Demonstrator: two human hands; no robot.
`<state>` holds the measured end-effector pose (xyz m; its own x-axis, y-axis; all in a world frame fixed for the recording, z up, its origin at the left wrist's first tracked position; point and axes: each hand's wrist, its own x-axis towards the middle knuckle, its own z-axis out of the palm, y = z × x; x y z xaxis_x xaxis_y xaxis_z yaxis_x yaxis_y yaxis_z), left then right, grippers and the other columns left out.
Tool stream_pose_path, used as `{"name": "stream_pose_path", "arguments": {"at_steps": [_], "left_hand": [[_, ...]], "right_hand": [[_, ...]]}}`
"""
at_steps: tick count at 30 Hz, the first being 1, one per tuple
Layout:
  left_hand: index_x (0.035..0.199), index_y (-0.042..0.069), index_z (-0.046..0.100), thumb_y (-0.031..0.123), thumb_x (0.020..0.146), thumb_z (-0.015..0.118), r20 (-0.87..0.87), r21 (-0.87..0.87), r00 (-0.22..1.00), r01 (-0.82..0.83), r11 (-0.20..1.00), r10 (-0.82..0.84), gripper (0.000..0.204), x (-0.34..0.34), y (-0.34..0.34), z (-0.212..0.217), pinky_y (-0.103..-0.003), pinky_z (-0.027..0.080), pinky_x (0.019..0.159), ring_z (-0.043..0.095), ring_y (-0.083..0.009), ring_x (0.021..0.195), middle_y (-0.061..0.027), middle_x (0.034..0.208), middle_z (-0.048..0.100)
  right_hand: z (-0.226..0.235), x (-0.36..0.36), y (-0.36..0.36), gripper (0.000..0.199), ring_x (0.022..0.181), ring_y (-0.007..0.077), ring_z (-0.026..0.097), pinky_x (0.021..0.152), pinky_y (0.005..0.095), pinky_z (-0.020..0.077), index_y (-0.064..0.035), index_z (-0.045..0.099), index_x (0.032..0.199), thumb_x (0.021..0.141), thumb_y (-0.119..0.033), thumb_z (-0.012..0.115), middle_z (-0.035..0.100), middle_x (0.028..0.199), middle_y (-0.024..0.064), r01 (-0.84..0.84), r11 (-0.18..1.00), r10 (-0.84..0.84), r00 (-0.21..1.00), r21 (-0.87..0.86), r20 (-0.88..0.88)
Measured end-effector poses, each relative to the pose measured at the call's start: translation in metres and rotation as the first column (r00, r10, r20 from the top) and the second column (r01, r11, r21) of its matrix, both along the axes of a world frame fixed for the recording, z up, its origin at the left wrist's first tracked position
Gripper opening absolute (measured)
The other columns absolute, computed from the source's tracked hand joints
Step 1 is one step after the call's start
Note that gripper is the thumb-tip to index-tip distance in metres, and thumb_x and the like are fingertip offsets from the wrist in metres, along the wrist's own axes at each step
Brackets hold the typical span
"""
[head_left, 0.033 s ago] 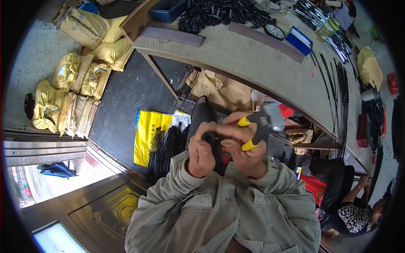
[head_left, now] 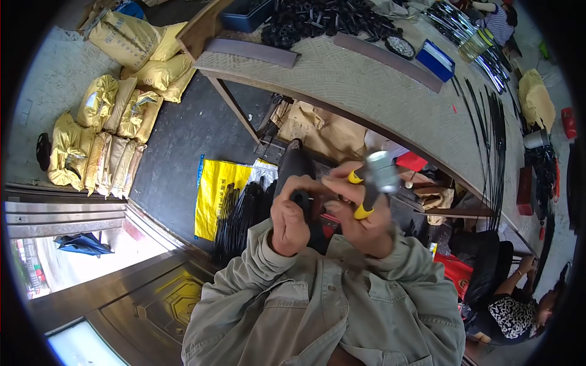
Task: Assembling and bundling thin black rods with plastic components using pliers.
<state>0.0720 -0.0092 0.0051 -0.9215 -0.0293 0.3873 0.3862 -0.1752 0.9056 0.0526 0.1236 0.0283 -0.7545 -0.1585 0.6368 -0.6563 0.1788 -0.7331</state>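
The right hand [head_left: 366, 210] grips a yellow-handled hammer [head_left: 375, 180] close above the left hand [head_left: 290, 222], which pinches a small black part [head_left: 300, 196] steady for striking

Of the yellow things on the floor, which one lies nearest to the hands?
The flat yellow plastic sheet, just left of the left hand. It lies spread out with black rods on it, whereas the yellow sacks are stacked farther left by the wall.
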Motion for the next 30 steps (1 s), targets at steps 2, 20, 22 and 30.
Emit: {"name": "stream_pose_path", "arguments": {"at_steps": [2,20,22,30], "left_hand": [[0.097,-0.005,0.049,0.052,0.091,0.028,0.093,0.172,0.994,0.036,0.985,-0.053,0.061,-0.001,-0.007,-0.002,-0.022,0.033,0.054,0.044,-0.0105,0.057,-0.0076,0.072,0.050],[0.105,-0.003,0.050,0.060,0.089,0.020,0.205,-0.036,0.978,0.031,0.999,-0.023,0.072,-0.006,-0.005,0.002,-0.022,0.037,0.051,0.047,-0.0097,0.061,-0.0084,0.085,0.054],[0.105,-0.003,0.050,0.060,0.089,0.020,0.207,-0.020,0.978,0.033,0.999,-0.028,0.072,-0.006,-0.005,0.002,-0.022,0.037,0.051,0.046,-0.0095,0.060,-0.0080,0.086,0.054],[0.107,-0.003,0.051,0.060,0.089,0.021,0.134,-0.169,0.976,-0.148,0.974,0.171,0.072,-0.005,0.003,-0.006,-0.021,0.037,0.051,0.045,-0.0085,0.058,-0.0078,0.089,0.053]], "right_hand": [[0.006,-0.003,0.020,0.010,0.074,0.0204,0.054,0.063,0.0292,0.0450,-0.0020,0.061,0.081,0.072,-0.002,0.065,0.054,0.090,0.0135,0.026,0.995,-0.023,0.999,0.100,-0.030],[0.056,-0.016,0.054,0.032,0.092,0.0247,0.053,0.081,0.0390,0.0425,-0.0059,0.061,0.104,0.074,-0.013,0.058,0.049,0.108,0.0101,0.374,0.277,0.068,0.911,0.885,-0.407],[0.058,-0.016,0.054,0.032,0.091,0.0247,0.053,0.080,0.0387,0.0429,-0.0057,0.061,0.104,0.073,-0.014,0.058,0.049,0.107,0.0106,0.393,0.264,0.076,0.902,0.881,-0.425],[0.067,-0.024,0.064,0.028,0.083,0.0246,0.052,0.072,0.0367,0.0441,-0.0046,0.058,0.096,0.070,-0.014,0.057,0.048,0.100,0.0134,0.207,0.135,0.207,0.950,0.969,-0.232]]}}
